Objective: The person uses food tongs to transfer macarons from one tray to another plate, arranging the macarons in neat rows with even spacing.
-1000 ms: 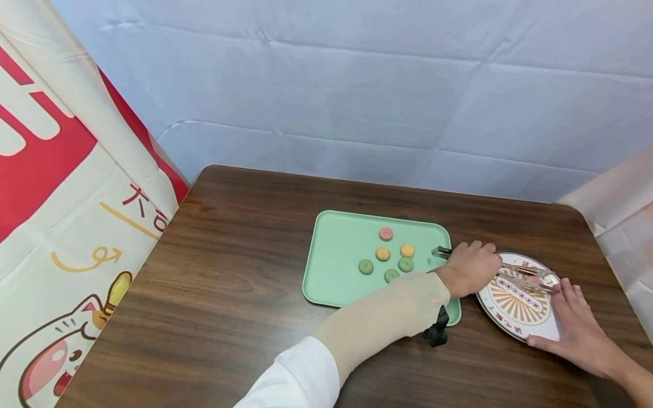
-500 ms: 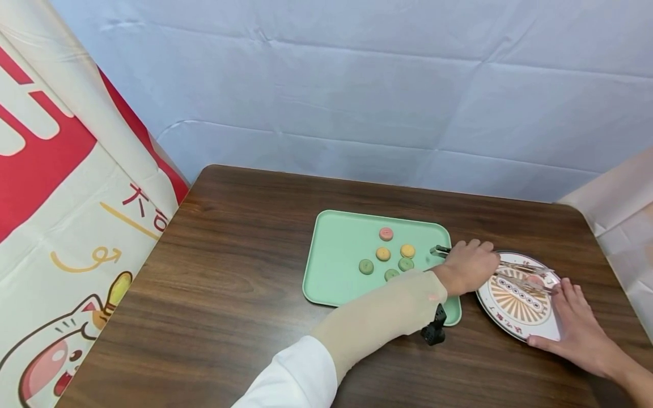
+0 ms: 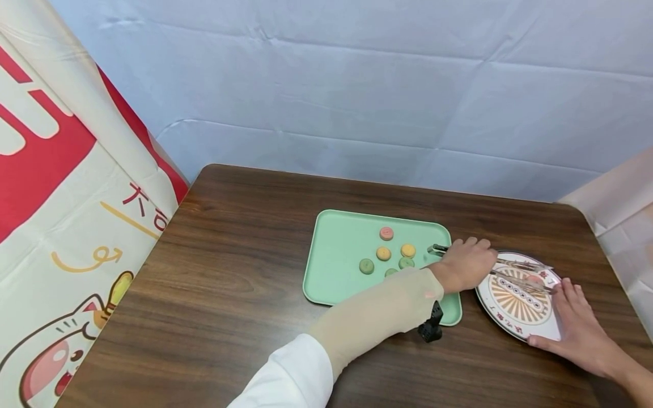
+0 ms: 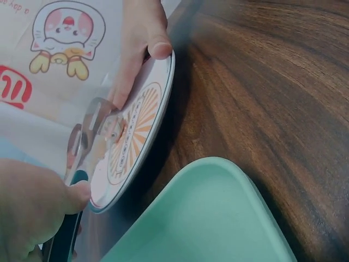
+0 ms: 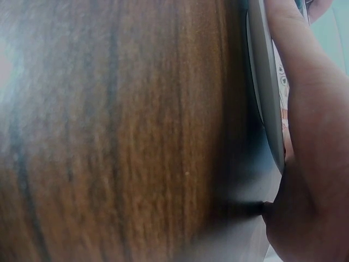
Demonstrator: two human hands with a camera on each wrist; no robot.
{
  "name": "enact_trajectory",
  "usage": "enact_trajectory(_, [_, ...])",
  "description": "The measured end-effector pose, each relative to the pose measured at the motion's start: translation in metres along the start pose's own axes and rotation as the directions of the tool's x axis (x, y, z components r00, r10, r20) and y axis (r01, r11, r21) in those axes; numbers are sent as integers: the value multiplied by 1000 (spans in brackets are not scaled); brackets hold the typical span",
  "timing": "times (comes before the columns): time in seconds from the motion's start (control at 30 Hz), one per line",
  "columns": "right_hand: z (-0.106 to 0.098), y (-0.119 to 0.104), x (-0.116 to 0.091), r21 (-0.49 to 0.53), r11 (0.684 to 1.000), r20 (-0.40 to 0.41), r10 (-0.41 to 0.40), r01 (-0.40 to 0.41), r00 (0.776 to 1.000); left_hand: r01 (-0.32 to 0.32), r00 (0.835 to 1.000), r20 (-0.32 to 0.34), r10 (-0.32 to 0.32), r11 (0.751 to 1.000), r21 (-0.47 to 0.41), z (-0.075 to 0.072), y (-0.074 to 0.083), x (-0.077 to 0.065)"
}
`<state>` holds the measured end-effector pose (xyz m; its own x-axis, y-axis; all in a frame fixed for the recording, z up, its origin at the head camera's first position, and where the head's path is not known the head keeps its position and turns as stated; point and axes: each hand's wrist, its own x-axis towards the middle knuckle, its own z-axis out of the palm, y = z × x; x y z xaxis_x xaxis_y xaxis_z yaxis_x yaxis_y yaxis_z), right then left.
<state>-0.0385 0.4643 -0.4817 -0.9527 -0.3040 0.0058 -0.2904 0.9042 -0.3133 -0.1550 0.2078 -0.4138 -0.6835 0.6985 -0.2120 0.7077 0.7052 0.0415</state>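
Note:
My left hand [image 3: 466,263] reaches across to the right and grips a pair of tongs with dark handles and clear ends [image 3: 525,281]. The tong ends are spread apart over a round patterned plate [image 3: 502,317]. Between them a pink macaron [image 3: 534,280] lies on the plate, partly seen through the tongs. My right hand [image 3: 579,331] rests along the plate's right rim, fingers straight and thumb spread toward the front. In the left wrist view the left thumb presses the dark tong handle [image 4: 64,234]. The right wrist view shows the right hand against the plate's edge [image 5: 267,87].
A light green tray [image 3: 331,243] lies left of the plate. It bears several macarons, among them a pink one [image 3: 386,233], a yellow one [image 3: 383,253] and a green one [image 3: 366,266]. The left forearm covers the tray's front right part. Brown table [image 3: 229,255] lies around.
The tong ends have spread wider apart around the pink macaron on the plate. My left hand has shifted slightly left and back. The right hand has stayed on the rim.

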Motion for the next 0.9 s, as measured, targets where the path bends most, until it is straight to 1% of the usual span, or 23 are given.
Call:
enact_trajectory(0.23, [-2, -1, 1, -7, 1000, 11, 13, -13, 1000, -4, 1000, -8, 3, 1000, -24, -6, -2, -1])
enact_trajectory(0.47, [-1, 0, 0, -19, 999, 27, 26, -25, 999, -9, 1000, -15, 9, 1000, -11, -14, -4, -2])
enact_trajectory(0.73, [-1, 1, 1, -19, 999, 34, 37, -36, 999, -24, 999, -35, 24, 999, -25, -24, -9, -8])
enact_trajectory(0.9, [-1, 1, 1, -7, 999, 28, 36, -36, 999, -25, 998, -53, 24, 1000, -15, -28, -13, -11])
